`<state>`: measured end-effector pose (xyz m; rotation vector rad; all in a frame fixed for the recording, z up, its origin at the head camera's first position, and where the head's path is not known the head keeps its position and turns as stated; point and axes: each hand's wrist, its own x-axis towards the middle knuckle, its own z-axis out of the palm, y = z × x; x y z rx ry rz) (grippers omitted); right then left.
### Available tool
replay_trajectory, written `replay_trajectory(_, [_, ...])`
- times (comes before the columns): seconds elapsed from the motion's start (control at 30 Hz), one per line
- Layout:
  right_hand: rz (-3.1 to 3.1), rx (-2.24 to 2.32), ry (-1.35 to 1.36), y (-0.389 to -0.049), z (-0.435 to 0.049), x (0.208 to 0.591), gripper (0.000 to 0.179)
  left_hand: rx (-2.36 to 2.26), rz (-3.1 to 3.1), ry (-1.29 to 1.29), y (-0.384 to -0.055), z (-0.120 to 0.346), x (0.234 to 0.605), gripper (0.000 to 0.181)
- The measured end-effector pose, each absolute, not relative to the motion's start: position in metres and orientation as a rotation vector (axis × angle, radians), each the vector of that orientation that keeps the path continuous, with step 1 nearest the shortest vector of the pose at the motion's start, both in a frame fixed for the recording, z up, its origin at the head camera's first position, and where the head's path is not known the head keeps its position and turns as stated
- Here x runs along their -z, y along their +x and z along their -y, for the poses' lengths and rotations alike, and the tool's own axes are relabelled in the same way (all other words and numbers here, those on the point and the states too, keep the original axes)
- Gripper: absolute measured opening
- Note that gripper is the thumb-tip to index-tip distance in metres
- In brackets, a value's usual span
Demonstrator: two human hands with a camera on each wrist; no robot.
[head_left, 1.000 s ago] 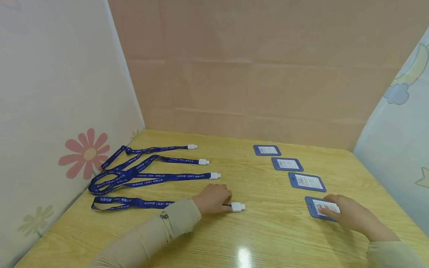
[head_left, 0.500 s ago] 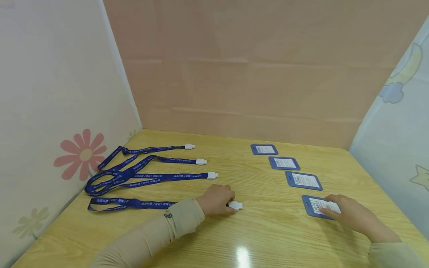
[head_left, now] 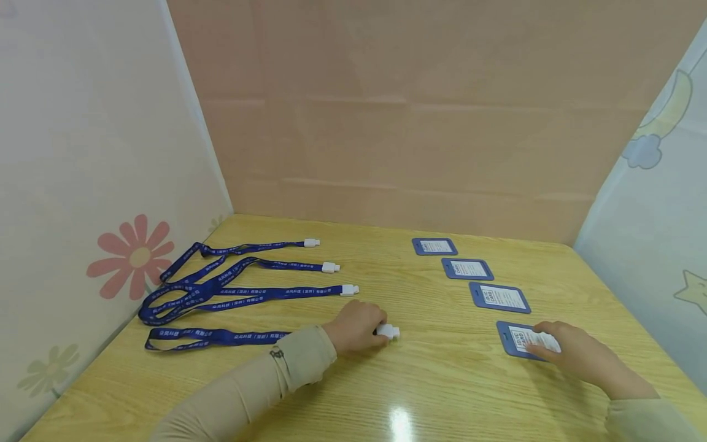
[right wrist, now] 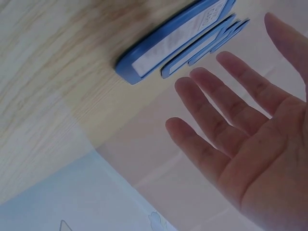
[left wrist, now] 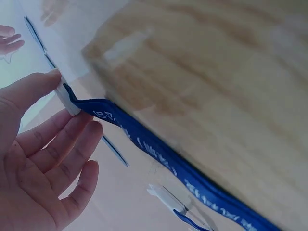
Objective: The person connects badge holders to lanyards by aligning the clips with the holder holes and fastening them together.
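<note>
Low on the table's left side, my left hand (head_left: 356,328) pinches the white plastic clip (head_left: 389,332) at the end of a dark blue lanyard (head_left: 254,337). In the left wrist view the thumb presses one edge of the clip and fingertips the other, and the printed strap (left wrist: 144,139) trails off it. My right hand (head_left: 582,353) hovers at the right end of the nearest blue badge holder (head_left: 509,346), overlapping it in the head view. The right wrist view has its fingers (right wrist: 207,110) spread and fairly straight, apart from that badge holder (right wrist: 154,53).
Several more lanyards lie farther back on the left, their white clips (head_left: 350,290) pointing right. On the right, more badge holders (head_left: 499,298) run back in a slanting row. Covered walls stand at the left, back (head_left: 409,135) and right of the wooden table (head_left: 442,380).
The clip is turned slightly upward in my left hand, which shifted a little right against the lanyards. My right hand stays over the nearest badge holder. The head view shifted slightly.
</note>
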<state>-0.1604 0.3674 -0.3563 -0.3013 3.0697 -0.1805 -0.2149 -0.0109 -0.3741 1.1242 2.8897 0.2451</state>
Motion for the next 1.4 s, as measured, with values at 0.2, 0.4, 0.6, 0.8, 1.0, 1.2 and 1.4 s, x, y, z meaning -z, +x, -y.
replay_trajectory(0.2, [-3.095,0.179,-0.290,-0.1600,-0.3666,0.3591,0.051,-0.271,-2.930,1.122,-0.2173,0.0104,0.3729,0.022])
replay_trajectory(0.4, [-3.064,0.168,-0.290,-0.1624,-0.3670,0.3608,0.051,-0.265,-2.952,1.136,-0.2178,0.0094,0.3720,0.020])
replay_trajectory(0.6, [-3.047,0.167,-0.307,-0.1640,-0.3657,0.3620,0.051,-0.242,-2.971,1.141,-0.2176,0.0073,0.3717,0.021])
replay_trajectory(0.8, [-3.027,0.155,-0.283,-0.1652,-0.3645,0.3616,0.053,-0.246,-2.981,1.138,-0.2164,0.0059,0.3692,0.022])
replay_trajectory(1.0, [-3.029,0.157,-0.283,-0.1649,-0.3648,0.3612,0.051,-0.236,-2.984,1.123,-0.2168,0.0040,0.3683,0.023])
replay_trajectory(1.2, [-3.026,0.159,-0.288,-0.1645,-0.3646,0.3609,0.051,-0.208,-2.977,1.122,-0.2181,0.0019,0.3681,0.022])
replay_trajectory(1.4, [-3.024,0.158,-0.280,-0.1640,-0.3639,0.3596,0.052,-0.199,-2.981,1.121,-0.2184,0.0009,0.3683,0.022])
